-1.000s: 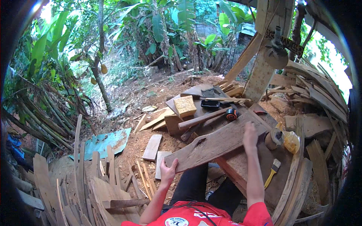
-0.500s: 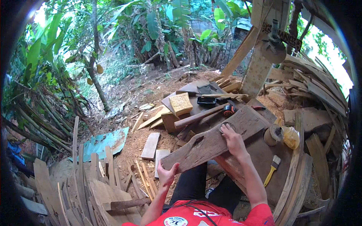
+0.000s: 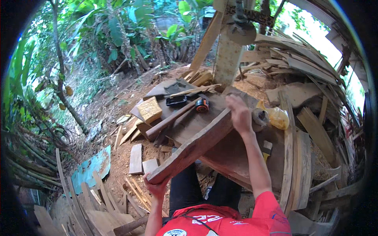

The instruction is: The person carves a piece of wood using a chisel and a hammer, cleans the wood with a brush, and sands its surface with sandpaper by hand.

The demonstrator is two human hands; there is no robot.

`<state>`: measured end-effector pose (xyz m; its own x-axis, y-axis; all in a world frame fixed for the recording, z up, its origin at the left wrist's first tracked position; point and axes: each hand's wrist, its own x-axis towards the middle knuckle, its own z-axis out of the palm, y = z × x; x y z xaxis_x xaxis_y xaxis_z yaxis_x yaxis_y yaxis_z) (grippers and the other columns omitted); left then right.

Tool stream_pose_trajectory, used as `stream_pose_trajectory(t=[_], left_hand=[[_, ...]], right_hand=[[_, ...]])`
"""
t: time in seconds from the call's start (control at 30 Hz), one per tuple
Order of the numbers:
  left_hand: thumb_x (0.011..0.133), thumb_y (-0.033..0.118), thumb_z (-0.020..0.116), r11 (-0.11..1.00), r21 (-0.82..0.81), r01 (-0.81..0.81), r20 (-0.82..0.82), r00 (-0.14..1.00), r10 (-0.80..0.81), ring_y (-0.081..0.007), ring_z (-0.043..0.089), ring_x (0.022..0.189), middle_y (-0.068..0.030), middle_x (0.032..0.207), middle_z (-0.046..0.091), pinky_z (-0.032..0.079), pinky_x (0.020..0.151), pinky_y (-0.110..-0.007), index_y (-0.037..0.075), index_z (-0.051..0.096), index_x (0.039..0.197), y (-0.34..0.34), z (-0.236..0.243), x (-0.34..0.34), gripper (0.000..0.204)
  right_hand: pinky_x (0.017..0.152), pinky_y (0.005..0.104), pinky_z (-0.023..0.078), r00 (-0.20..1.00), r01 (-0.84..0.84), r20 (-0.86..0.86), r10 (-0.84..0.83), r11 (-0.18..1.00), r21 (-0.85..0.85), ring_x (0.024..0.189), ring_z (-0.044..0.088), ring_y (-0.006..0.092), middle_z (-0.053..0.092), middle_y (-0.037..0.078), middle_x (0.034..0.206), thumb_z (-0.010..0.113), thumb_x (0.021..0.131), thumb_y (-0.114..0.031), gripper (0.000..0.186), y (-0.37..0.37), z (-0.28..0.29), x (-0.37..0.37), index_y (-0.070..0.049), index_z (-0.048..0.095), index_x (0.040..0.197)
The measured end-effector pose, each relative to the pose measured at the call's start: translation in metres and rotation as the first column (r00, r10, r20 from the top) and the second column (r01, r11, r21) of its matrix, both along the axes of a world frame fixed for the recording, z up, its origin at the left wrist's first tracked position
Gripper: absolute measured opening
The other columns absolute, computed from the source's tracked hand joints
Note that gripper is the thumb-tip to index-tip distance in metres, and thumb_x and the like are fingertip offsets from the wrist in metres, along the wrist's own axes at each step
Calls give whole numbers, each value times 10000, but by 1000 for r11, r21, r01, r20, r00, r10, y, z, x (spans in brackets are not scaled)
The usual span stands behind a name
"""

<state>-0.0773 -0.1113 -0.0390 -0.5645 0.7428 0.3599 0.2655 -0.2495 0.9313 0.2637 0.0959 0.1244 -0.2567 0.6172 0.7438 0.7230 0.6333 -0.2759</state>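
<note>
A weathered wooden plank (image 3: 193,142) slants across the middle, tipped up so that a long narrow edge faces upward. My left hand (image 3: 156,187) grips its lower, near end. At the far end my right hand (image 3: 240,113) is closed round the plank; its fingers are partly blurred, and whether anything else is in them is hidden. Beneath lies a broad brown wooden work surface (image 3: 264,173). On it, beyond the plank, are an orange and black tape measure (image 3: 202,105), a round wooden handle (image 3: 173,117) and a small black tray (image 3: 176,101).
A grey tubular roll (image 3: 260,118) and a yellow plastic bag (image 3: 278,118) sit right of my right hand. A yellow-handled brush (image 3: 267,150) lies nearer. Loose boards (image 3: 315,70) are piled right; wood strips (image 3: 106,196) stand at left. A post (image 3: 228,59) rises behind.
The plank has turned from broad face up to edge up. My right hand has moved from its face to its far end; the round thing under it no longer shows. The view has shifted right.
</note>
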Motion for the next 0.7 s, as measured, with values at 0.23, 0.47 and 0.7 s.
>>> stream_pose_trajectory(t=[0.23, 0.47, 0.7], left_hand=[[586, 233, 1027, 995, 95, -18, -274, 961, 43, -195, 558, 911, -47, 1009, 541, 492, 822, -351, 85, 494, 1138, 9, -22, -17, 782], [587, 301, 1024, 999, 18, -38, -325, 945, 42, -214, 578, 861, -66, 963, 576, 503, 782, -366, 70, 503, 1122, 9, -19, -24, 781], [588, 306, 1023, 1000, 15, -19, -327, 945, 23, -225, 584, 871, -71, 964, 579, 505, 797, -372, 65, 505, 1113, 18, -15, -12, 776]], right_hand=[[988, 413, 535, 953, -302, -90, 290, 934, -192, 1109, 681, 336, 727, 175, 1124, 543, 897, 18, 274, -35, 9, -14, -45, 729, 1089], [1009, 417, 524, 983, -183, -7, 185, 971, -156, 1129, 671, 352, 729, 162, 1137, 587, 895, -14, 229, -38, 7, -15, -42, 732, 1070], [934, 434, 551, 929, 369, 44, -367, 928, -57, 1048, 685, 336, 733, 131, 1040, 516, 910, -18, 251, -1, 16, 42, -68, 734, 1024]])
